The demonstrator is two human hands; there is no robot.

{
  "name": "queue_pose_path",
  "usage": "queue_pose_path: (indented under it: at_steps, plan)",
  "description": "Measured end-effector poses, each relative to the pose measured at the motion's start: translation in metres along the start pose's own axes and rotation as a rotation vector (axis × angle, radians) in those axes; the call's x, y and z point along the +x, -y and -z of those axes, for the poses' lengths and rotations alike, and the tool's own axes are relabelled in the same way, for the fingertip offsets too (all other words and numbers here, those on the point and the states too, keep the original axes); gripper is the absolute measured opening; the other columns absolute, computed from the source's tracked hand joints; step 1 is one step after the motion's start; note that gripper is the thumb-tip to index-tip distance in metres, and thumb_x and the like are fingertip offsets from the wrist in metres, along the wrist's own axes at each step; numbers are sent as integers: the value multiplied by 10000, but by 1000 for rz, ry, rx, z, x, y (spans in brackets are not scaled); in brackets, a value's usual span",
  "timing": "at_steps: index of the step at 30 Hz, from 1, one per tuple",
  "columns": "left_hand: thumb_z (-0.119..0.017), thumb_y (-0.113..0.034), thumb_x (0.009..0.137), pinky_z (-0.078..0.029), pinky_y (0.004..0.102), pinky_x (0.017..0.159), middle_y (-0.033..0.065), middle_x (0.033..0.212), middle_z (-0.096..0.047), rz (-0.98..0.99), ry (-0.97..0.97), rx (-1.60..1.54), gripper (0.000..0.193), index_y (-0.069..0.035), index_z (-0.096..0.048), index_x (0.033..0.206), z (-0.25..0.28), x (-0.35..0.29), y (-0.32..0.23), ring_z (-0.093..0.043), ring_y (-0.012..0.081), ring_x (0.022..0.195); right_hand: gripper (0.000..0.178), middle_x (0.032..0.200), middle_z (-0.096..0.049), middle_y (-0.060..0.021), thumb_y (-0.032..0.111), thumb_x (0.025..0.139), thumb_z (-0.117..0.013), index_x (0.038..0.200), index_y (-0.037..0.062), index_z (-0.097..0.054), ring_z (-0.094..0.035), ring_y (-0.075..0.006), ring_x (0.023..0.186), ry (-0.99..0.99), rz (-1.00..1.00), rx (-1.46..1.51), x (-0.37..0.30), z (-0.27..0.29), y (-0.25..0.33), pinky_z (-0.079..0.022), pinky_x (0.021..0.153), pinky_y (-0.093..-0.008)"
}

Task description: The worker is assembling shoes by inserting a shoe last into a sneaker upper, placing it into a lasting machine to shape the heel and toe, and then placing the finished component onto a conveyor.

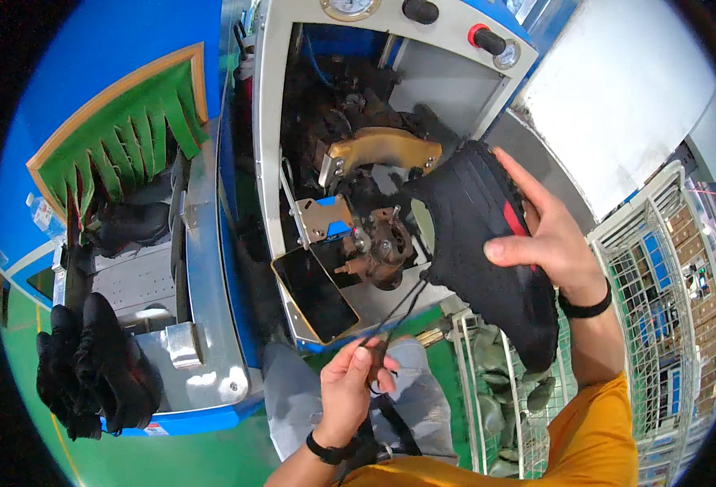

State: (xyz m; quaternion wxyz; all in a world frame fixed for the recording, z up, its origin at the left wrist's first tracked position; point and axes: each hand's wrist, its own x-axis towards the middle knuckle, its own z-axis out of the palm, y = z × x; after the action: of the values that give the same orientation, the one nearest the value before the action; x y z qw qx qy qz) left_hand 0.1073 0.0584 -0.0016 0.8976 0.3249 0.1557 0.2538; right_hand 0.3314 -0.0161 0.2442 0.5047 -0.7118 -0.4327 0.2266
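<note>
My right hand point(541, 235) grips a black shoe point(480, 235) with a red stripe on its side, the thumb over the upper and the fingers round the far edge. The shoe is tilted, one end pointing down toward me. A pale green piece point(423, 227) shows at its opening. Lower and to the left, my left hand point(354, 377) is closed on a black shoelace point(394, 312) that runs taut up to the shoe. Something small and dark is also at those fingers; I cannot make out its kind. Behind the shoe stands an open-fronted machine with a brown metal clamp point(385, 247).
A phone point(316, 294) rests at the machine's front edge, below a curved brass-coloured plate point(382, 154). Several black shoes point(98, 365) hang over the left conveyor's end, near a slit green curtain point(135, 146). Wire baskets point(658, 300) stand at right; another holds greenish pieces point(492, 373).
</note>
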Motion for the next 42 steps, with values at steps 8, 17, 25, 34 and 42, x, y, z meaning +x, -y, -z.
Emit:
queue_pose_path:
  at_steps: [8, 17, 25, 34, 42]
  plan:
    - [-490, -386, 1089, -524, 326, 661, 199, 1061, -737, 106, 93, -77, 338, -100, -594, 1235, -6, 37, 6, -717, 253, 750, 1036, 1403, -596, -203, 236, 688, -895, 1562, 11, -386, -554, -216, 1302, 18, 53, -447, 63, -3, 8, -384, 1108, -322]
    - [-513, -344, 1085, -504, 302, 683, 143, 1003, -731, 226, 56, -123, 332, -66, -605, 1242, -7, 39, 9, -678, 194, 739, 1005, 1088, -702, -206, 343, 759, -834, 1590, 66, -339, -675, -233, 926, 119, -17, -876, 110, -38, -21, -494, 899, -312]
    - [-521, -306, 1085, -495, 281, 698, 86, 976, -709, 207, -11, -81, 322, -52, -603, 1264, 7, 32, 7, -638, 156, 737, 976, 1104, -694, -253, 253, 717, -849, 1552, 36, -391, -699, -263, 857, 57, -39, -691, 105, -45, -25, -527, 832, -334]
    - [-510, -263, 1090, -451, 229, 690, -3, 959, -691, 317, 221, 57, 268, -56, -644, 1196, -14, 4, 18, -588, 74, 730, 961, 1097, -634, -269, 284, 753, -837, 1589, 213, -368, -646, -420, 1023, -245, 161, -818, 64, -44, -29, -513, 901, -435]
    - [-552, -277, 1075, -503, 267, 765, 43, 1005, -703, 360, 286, 242, 292, -23, -621, 1202, -7, -37, 8, -625, 113, 809, 875, 1455, -529, -229, 99, 837, -767, 1591, 36, -327, -555, -333, 1281, -462, 330, -546, -56, -59, -35, -436, 1073, -383]
